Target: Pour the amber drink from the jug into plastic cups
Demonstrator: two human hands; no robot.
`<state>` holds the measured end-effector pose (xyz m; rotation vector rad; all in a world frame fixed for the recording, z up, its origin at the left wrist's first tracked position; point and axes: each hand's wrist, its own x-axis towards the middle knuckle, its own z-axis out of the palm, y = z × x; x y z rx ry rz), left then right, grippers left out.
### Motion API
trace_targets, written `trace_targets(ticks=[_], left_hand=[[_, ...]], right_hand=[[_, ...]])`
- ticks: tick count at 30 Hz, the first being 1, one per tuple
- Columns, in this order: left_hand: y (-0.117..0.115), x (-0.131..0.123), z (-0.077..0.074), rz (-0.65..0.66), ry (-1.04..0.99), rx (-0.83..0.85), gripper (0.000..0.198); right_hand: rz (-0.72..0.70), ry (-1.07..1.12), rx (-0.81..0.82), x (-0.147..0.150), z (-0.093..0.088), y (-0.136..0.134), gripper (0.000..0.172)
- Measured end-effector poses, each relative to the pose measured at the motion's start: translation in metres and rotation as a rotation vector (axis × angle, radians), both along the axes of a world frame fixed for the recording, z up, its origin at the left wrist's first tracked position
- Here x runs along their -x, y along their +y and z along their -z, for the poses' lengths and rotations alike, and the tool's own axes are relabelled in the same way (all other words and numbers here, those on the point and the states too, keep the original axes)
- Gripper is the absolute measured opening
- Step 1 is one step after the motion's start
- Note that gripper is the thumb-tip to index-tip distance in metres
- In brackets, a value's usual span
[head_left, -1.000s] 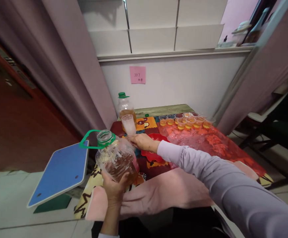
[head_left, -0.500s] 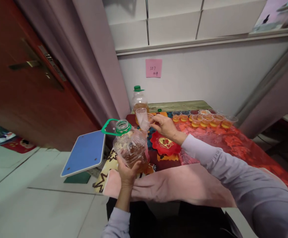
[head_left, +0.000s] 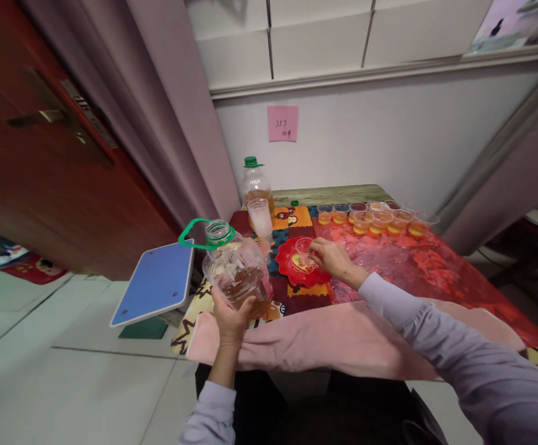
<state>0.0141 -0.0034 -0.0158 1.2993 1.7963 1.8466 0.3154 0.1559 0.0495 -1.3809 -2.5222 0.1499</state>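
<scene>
My left hand (head_left: 228,316) grips the base of a large clear plastic jug (head_left: 235,273) with amber liquid, an open neck and a green ring handle, held tilted above the table's near left corner. My right hand (head_left: 332,258) pinches a small clear plastic cup (head_left: 303,246) and sets it on a red scalloped plate (head_left: 296,270). A stack of clear cups (head_left: 260,218) stands behind the jug, in front of a second bottle (head_left: 255,185) with a green cap.
Two rows of several small cups (head_left: 376,219) holding orange liquid line the table's far side. A red patterned plastic sheet (head_left: 407,266) covers the table's right; pink cloth (head_left: 343,340) drapes the near edge. A blue stool (head_left: 154,290) stands left, beside a dark red door (head_left: 41,167).
My right hand took one cup from the stack, carried it right and lowered it onto the red plate. The jug stayed in my left hand. My view swung left.
</scene>
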Motion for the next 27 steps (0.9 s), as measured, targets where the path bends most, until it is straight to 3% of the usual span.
trace_targets(ticks=[4, 8, 10, 13, 15, 18, 27], left_hand=[[0.001, 0.002, 0.002, -0.007, -0.011, -0.003, 0.114], [0.002, 0.004, 0.003, -0.011, -0.017, 0.009, 0.12], [0.002, 0.004, 0.003, -0.015, -0.018, 0.013, 0.121], [0.002, 0.002, 0.0, -0.023, -0.012, 0.003, 0.119], [0.001, 0.001, -0.003, -0.008, -0.013, -0.004, 0.116], [-0.003, 0.0, -0.008, 0.017, -0.027, 0.006, 0.116], [-0.012, -0.014, -0.022, -0.038, -0.09, -0.012, 0.121]], right_hand=[[-0.011, 0.078, -0.026, -0.01, -0.006, -0.009, 0.031], [0.033, 0.544, -0.093, -0.001, -0.017, -0.032, 0.036], [0.055, 0.84, 0.002, 0.023, -0.016, -0.048, 0.034], [0.006, 1.12, 0.3, 0.075, -0.001, -0.07, 0.039], [-0.032, 1.171, 0.4, 0.107, 0.012, -0.081, 0.044], [-0.099, 1.124, 0.377, 0.133, 0.028, -0.09, 0.048], [-0.262, 1.019, 0.239, 0.13, 0.049, -0.087, 0.078]])
